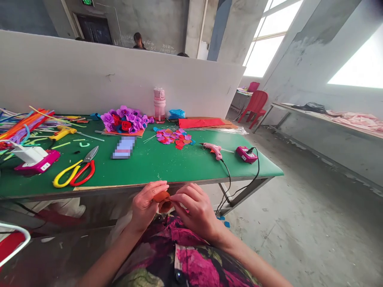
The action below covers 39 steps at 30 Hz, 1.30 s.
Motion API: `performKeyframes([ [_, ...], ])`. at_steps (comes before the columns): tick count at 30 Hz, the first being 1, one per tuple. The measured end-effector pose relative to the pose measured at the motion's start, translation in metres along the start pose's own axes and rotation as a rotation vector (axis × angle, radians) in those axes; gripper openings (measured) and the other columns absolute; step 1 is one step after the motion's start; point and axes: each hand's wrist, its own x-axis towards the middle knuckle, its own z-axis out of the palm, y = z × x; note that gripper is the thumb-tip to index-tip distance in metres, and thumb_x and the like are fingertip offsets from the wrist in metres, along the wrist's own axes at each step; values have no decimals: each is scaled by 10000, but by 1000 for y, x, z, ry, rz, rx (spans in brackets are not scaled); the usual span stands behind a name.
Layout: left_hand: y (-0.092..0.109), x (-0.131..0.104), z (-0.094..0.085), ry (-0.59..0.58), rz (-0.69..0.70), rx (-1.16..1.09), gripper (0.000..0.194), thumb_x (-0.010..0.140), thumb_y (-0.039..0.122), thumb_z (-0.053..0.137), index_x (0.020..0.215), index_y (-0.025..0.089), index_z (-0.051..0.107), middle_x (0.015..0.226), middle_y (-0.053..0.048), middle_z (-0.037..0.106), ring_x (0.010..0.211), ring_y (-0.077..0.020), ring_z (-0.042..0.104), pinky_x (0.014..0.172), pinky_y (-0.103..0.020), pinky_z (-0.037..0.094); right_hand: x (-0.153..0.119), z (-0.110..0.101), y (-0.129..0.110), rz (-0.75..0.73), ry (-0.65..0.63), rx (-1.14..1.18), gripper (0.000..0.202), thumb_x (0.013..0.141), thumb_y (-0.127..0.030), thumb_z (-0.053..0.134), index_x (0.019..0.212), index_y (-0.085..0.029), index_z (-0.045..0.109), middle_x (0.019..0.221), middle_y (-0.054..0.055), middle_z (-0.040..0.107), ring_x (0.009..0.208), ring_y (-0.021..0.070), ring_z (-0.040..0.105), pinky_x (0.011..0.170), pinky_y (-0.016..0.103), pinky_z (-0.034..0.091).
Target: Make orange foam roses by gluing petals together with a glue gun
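An orange-brown petal piece (162, 197) is held just in front of the table's near edge, above my lap. My left hand (146, 204) has its fingers closed on the piece from the left. From the right, my right hand (194, 207) pinches its edge with thumb and forefinger. The piece looks curled, with a folded lower part. Beyond my hands, loose red, purple and blue petals (175, 136) lie in a pile on the green table (149, 163). A pink glue gun (213, 150) rests to the right of them.
Red-and-yellow scissors (80, 169), a phone (123, 147), a yellow glue gun (63, 133) and purple flowers (128, 118) are on the left. A pink bottle (159, 105) stands at the back. A power socket (246, 154) with a cable sits right. A person (138, 41) is behind the partition.
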Motion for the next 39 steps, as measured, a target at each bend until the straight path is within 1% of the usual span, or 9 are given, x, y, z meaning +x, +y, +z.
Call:
performKeyframes([
  [3, -5, -2, 0, 15, 59, 22, 359, 812, 61, 474, 1017, 248, 702, 1076, -31, 701, 995, -170, 640, 917, -311, 495, -3, -1, 1, -82, 4, -106, 155, 882, -110, 511, 940, -201, 623, 830, 53, 677, 731, 158, 570, 679, 303, 442],
  [8, -8, -3, 1, 9, 121, 83, 377, 820, 63, 458, 1053, 250, 688, 1083, -31, 699, 992, -162, 637, 905, -300, 494, -3, 0, 0, -62, 9, -130, 141, 867, -132, 528, 929, -213, 624, 833, 43, 676, 725, 156, 569, 672, 302, 446],
  [13, -7, -3, 2, -26, 104, 84, 323, 833, 88, 483, 1022, 247, 690, 1033, -37, 702, 942, -148, 642, 848, -263, 508, 1, 3, 0, -15, 22, -81, 129, 843, -124, 541, 915, -200, 616, 835, 50, 668, 752, 162, 580, 689, 309, 453],
  [18, -1, 1, 2, -113, 50, 58, 285, 807, 77, 460, 920, 216, 682, 930, -28, 705, 881, -144, 641, 788, -246, 515, -1, 5, 3, 67, 32, -27, 95, 835, -119, 560, 854, -203, 601, 798, 35, 656, 747, 160, 575, 690, 313, 446],
  [27, 4, 4, 1, -205, 40, 57, 286, 816, 72, 407, 824, 201, 662, 870, -25, 695, 827, -132, 628, 759, -231, 497, -2, 1, 6, 35, -41, -28, 125, 859, -120, 515, 881, -204, 605, 802, 41, 655, 738, 164, 563, 684, 313, 435],
  [30, 3, 3, 1, -193, 20, 52, 277, 842, 123, 430, 969, 206, 662, 946, -40, 702, 872, -143, 631, 799, -243, 492, -4, 5, 6, 122, -20, -26, 106, 845, -124, 524, 815, -197, 596, 740, 31, 637, 702, 161, 557, 673, 299, 429],
  [32, 3, 2, 1, -172, -20, 42, 250, 862, 187, 456, 1007, 208, 658, 939, -39, 708, 842, -145, 635, 791, -242, 488, -4, 6, 5, 217, -8, 12, 100, 826, -124, 534, 781, -196, 587, 716, 20, 628, 687, 154, 560, 657, 278, 424],
  [35, 0, 1, 2, -160, -141, -3, 188, 850, 251, 499, 878, 206, 679, 824, -15, 709, 735, -136, 630, 714, -220, 477, -3, 4, 4, 374, 12, 140, 100, 825, -165, 543, 732, -192, 569, 690, 5, 617, 664, 138, 560, 637, 246, 417],
  [39, -7, 2, 5, -64, -380, -90, 133, 765, 258, 561, 771, 196, 679, 718, 12, 688, 646, -128, 598, 614, -200, 447, -1, -3, 11, 613, 154, 288, 254, 876, -314, 512, 659, -183, 528, 604, -16, 533, 585, 116, 488, 593, 232, 384],
])
